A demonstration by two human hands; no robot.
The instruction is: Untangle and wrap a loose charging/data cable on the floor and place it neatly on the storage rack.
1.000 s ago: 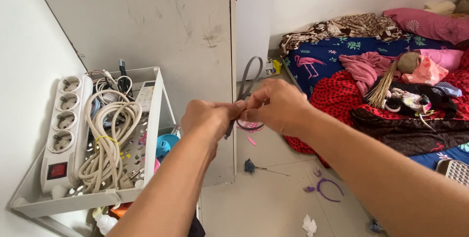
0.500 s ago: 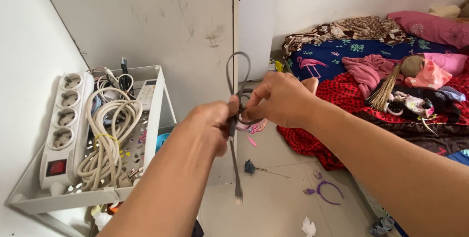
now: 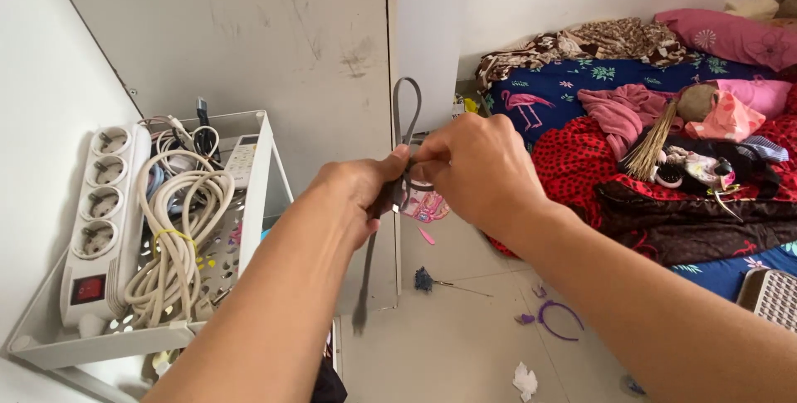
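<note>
Both hands meet in mid-air at the centre of the head view, pinching a thin grey cable (image 3: 405,108). My left hand (image 3: 353,195) grips the cable where its strands cross; one end hangs down below the fist to a small plug (image 3: 359,320). My right hand (image 3: 473,166) holds the same spot from the right, fingers closed over the strands. A narrow loop of the cable stands up above both hands in front of the grey cabinet door (image 3: 274,46).
A white wall tray (image 3: 259,195) on the left holds a white power strip (image 3: 101,212), a coiled white cord (image 3: 178,229) and a remote. A mattress (image 3: 664,121) with piled clothes lies at right. A purple headband (image 3: 556,320) and scraps lie on the floor.
The loop above my hands has become narrower and my hands have closed together. The hanging end has swung left, and the view has shifted slightly.
</note>
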